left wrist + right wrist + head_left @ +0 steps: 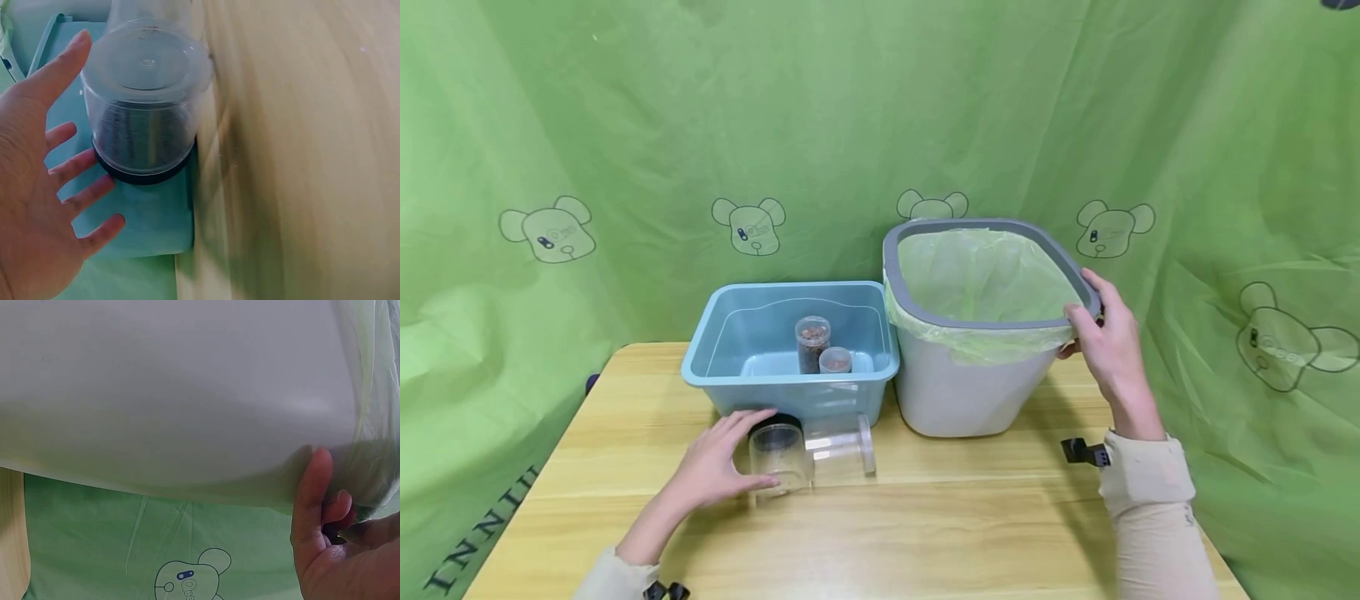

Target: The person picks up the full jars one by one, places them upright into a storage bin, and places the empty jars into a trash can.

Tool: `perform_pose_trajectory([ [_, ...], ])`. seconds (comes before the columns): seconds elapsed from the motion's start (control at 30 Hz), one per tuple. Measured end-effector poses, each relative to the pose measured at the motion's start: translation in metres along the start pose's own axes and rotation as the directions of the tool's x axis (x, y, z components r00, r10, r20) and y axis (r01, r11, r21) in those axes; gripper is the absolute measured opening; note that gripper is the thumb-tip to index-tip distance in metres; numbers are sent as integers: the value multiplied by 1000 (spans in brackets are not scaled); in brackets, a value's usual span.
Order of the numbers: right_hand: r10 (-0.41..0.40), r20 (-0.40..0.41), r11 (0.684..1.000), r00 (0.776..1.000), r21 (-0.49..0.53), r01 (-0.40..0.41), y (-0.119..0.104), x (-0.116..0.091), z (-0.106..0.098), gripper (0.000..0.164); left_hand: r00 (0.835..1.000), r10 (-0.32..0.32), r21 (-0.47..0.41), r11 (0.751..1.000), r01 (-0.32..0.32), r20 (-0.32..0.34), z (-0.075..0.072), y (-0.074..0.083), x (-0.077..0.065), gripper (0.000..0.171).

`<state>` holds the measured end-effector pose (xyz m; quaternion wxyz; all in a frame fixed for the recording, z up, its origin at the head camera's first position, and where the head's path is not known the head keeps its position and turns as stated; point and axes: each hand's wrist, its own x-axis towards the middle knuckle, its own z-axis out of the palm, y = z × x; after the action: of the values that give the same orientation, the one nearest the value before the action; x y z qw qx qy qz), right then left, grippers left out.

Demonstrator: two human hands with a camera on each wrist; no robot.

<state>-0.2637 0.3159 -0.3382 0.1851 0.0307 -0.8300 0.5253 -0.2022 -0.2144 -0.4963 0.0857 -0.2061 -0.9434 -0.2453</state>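
In the head view my left hand [718,462] is beside a clear jar with a black lid [778,458]. Its fingers are spread, fingertips by the lid and thumb near the clear end. The left wrist view shows these fingers only slightly bent, alongside the jar [144,134] rather than wrapped round it. A second clear jar [838,452] lies on its side just right of the first. My right hand [1108,346] grips the grey rim of a light-grey trash bin [970,392], thumb on top. In the right wrist view the bin wall [175,394] hides much of the scene.
Behind the jars stands a blue plastic tub [752,380]. Inside it are a jar with brown contents [812,346] and a shorter-looking one [835,360]. A pale green liner bag [985,275] lines the bin, right against the tub. Green curtain [835,125] surrounds the wooden table [925,533].
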Motion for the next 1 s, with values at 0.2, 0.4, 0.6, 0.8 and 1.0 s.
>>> perform_pose_trajectory([
  [0.2, 4, -1, 1000, 1000, 7, -4, 0, 0, 0, 65, 1000, 24, -33, 999, -25, -4, 5, -4, -1, 103],
  [0.4, 4, -2, 1000, 1000, 9, -4, 0, 0, 1, 64, 998, 55, -70, 996, -57, -20, 6, -4, -1, 96],
  [0.6, 8, -1, 1000, 1000, 10, -8, -1, -1, 1, 65, 997, 64, -84, 994, -67, -35, 6, -1, -1, 93],
  [0.8, 7, -4, 1000, 1000, 7, -7, 0, -1, 1, 64, 997, 70, -76, 994, -73, -42, 5, 0, -2, 92],
  [1.0, 10, -4, 1000, 1000, 6, -10, 0, -1, 0, 64, 993, 97, -64, 993, -101, -67, 2, 1, -3, 87],
])
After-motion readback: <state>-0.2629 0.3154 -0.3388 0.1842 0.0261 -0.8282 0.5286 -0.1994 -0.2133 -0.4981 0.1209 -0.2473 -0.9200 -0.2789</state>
